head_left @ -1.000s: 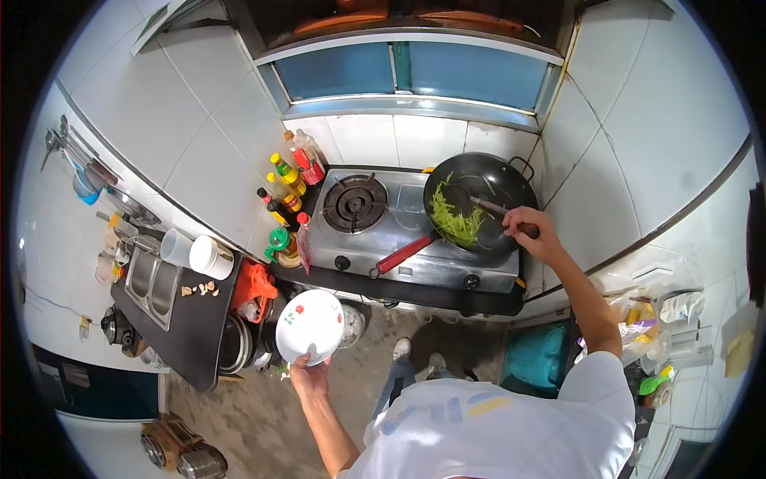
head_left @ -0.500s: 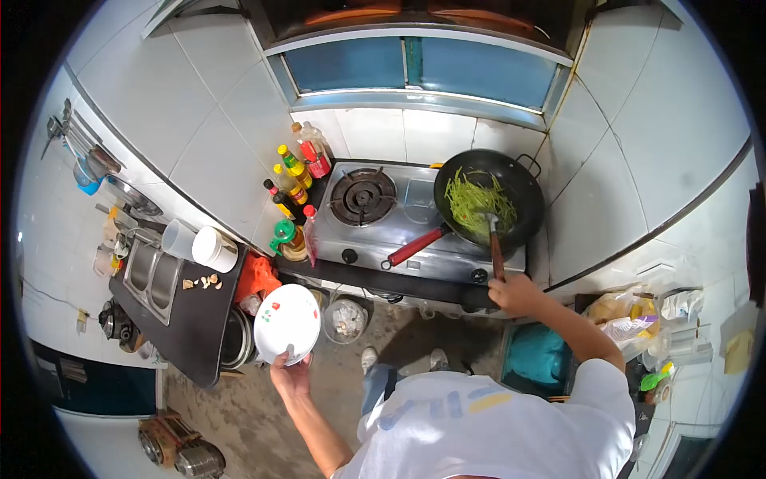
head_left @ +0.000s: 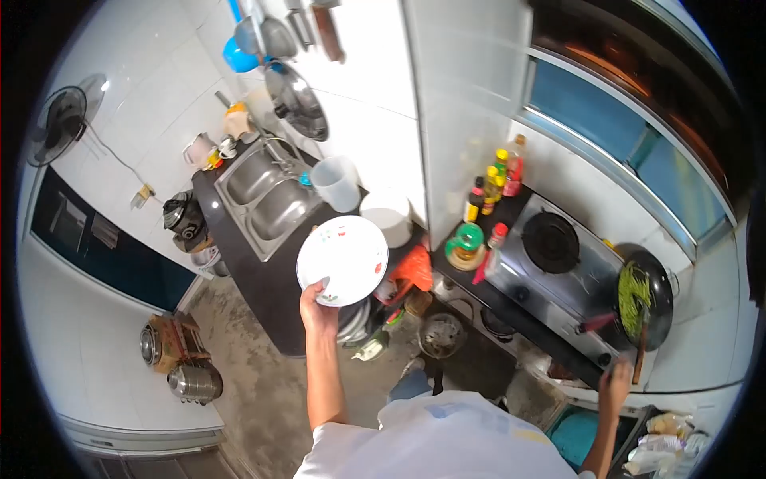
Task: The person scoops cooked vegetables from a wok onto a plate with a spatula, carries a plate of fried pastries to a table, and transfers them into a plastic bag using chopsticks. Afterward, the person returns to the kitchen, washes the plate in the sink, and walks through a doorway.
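Note:
My left hand (head_left: 319, 314) grips a white plate (head_left: 343, 259) with small red and green prints, its thumb over the near rim. The plate is tilted toward me, above the dark counter by the sink. My right hand (head_left: 614, 385) is at the stove's front edge, just left of the wooden handle (head_left: 641, 351) of a spatula, and looks apart from it. Its fingers are blurred. The spatula leans in a black wok (head_left: 659, 307) holding green shreds of vegetable (head_left: 633, 291); its blade is hidden among them. The wok's red handle (head_left: 597, 322) points left.
A double sink (head_left: 279, 211) lies left, with a clear plastic container (head_left: 335, 185) and a white bucket (head_left: 386, 217) beside it. Sauce bottles (head_left: 493, 188) stand left of the gas stove (head_left: 523, 263). A bin (head_left: 441, 335) sits on the floor below.
My view has turned left toward the sink. The plate in my left hand now appears over the counter. My right hand has come off the spatula, which stays in the wok.

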Available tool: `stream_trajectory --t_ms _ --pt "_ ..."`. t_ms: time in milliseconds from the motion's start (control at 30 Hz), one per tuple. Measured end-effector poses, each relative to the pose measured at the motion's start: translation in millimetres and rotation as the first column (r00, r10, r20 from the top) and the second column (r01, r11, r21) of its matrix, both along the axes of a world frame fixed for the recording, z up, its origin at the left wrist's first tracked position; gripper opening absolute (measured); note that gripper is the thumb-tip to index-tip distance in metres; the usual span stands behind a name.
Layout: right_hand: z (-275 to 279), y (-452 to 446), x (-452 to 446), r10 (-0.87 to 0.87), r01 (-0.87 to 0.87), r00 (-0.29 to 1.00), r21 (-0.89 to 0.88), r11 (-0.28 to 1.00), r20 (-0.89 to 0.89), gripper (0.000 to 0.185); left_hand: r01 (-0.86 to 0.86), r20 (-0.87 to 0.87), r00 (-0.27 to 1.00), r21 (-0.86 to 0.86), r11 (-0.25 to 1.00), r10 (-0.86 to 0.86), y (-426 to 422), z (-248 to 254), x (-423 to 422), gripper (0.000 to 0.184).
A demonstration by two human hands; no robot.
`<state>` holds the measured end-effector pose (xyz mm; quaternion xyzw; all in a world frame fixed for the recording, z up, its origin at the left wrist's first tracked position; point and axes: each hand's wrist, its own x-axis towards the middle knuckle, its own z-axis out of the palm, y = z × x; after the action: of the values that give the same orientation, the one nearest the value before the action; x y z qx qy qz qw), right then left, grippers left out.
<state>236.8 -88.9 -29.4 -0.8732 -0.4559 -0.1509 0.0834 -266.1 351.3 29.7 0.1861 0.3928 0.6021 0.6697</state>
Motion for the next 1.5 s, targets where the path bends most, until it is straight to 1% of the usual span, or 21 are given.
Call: stream_trajectory --t_ms 67,133,167,233,267,400,467,533,567,700,800,833,900,967,1033,1067,1100,1200,1300,1400,1500 --pt "19 58 -71 0.125 -0.133 0.951 -0.009 0.991 -0.282 0.035 -0.024 -0.073 0.997 0.044 0.999 0.028 46 4 -24 0.05" --pt "28 103 -125 0.204 -0.232 0.917 -0.042 0.972 -0.343 0.03 -0.053 -0.189 0.98 0.082 0.995 0.068 84 9 -35 0.052" --pt "27 117 -143 0.195 -0.232 0.904 -0.056 0.971 -0.381 0.03 -0.064 -0.246 0.965 0.098 0.993 0.087 98 9 -40 0.053" --pt "19 136 -169 0.169 -0.236 0.869 -0.091 0.967 -0.466 0.031 -0.083 -0.283 0.955 0.027 0.996 0.087 128 -8 -55 0.052" --pt "12 141 -176 0.184 -0.265 0.867 -0.115 0.957 -0.463 0.031 -0.097 -0.298 0.95 -0.009 0.995 0.09 138 -21 -63 0.052" --pt "-13 151 -193 0.22 -0.352 0.849 -0.204 0.913 -0.48 0.029 -0.101 -0.217 0.974 -0.128 0.987 0.072 140 -60 -89 0.051" --pt "-10 160 -200 0.222 -0.387 0.827 -0.237 0.891 -0.516 0.027 -0.097 -0.223 0.973 -0.188 0.977 0.054 139 -86 -107 0.053" --pt "1 178 -211 0.22 -0.423 0.796 -0.258 0.869 -0.564 0.024 -0.123 -0.247 0.967 -0.222 0.967 0.066 133 -96 -116 0.054" --pt "-2 183 -215 0.223 -0.427 0.789 -0.25 0.869 -0.573 0.024 -0.157 -0.246 0.964 -0.212 0.965 0.103 129 -100 -119 0.056" --pt "-16 193 -225 0.227 -0.432 0.764 -0.218 0.875 -0.604 0.024 -0.145 -0.248 0.964 -0.206 0.968 0.091 126 -99 -120 0.055" --pt "-31 198 -229 0.218 -0.449 0.772 -0.269 0.852 -0.597 0.025 -0.039 -0.175 0.985 -0.222 0.974 0.0 129 -113 -120 0.052" --pt "-36 196 -234 0.193 -0.434 0.785 -0.301 0.849 -0.589 0.025 0.016 -0.128 0.991 -0.19 0.982 -0.041 130 -121 -120 0.052" --pt "-54 193 -238 0.177 -0.4 0.757 -0.232 0.886 -0.629 0.027 0.11 -0.128 0.983 -0.189 0.976 -0.136 124 -127 -118 0.05" --pt "-71 190 -236 0.029 -0.333 0.75 -0.34 0.879 -0.66 0.028 0.254 -0.137 0.948 -0.215 0.943 -0.287 113 -120 -108 0.048" --pt "-101 170 -223 0.0 -0.298 0.739 -0.327 0.897 -0.674 0.029 0.405 -0.182 0.874 -0.239 0.883 -0.45 96 -108 -95 0.047" --pt "-103 163 -218 -0.105 -0.246 0.731 -0.404 0.881 -0.674 0.032 0.469 -0.214 0.828 -0.24 0.85 -0.518 92 -106 -89 0.047" --pt "-105 152 -214 -0.205 -0.202 0.714 -0.477 0.856 -0.669 0.034 0.539 -0.174 0.793 -0.247 0.805 -0.584 84 -95 -75 0.048" --pt "-136 101 -196 -0.321 -0.024 0.697 -0.468 0.884 -0.641 0.034 0.647 -0.139 0.705 -0.276 0.711 -0.695 62 -99 -38 0.052" --pt "-138 57 -173 -0.479 0.175 0.675 -0.508 0.843 -0.561 0.033 0.695 -0.141 0.654 -0.274 0.664 -0.743 47 -96 5 0.055" --pt "-162 8 -121 -0.585 0.275 0.703 -0.605 0.747 -0.404 0.029 0.751 -0.124 0.595 -0.268 0.604 -0.794 36 -91 47 0.054" --pt "-161 -22 -57 -0.657 0.433 0.72 -0.593 0.679 -0.226 0.02 0.781 -0.141 0.561 -0.235 0.578 -0.816 22 -85 89 0.052"
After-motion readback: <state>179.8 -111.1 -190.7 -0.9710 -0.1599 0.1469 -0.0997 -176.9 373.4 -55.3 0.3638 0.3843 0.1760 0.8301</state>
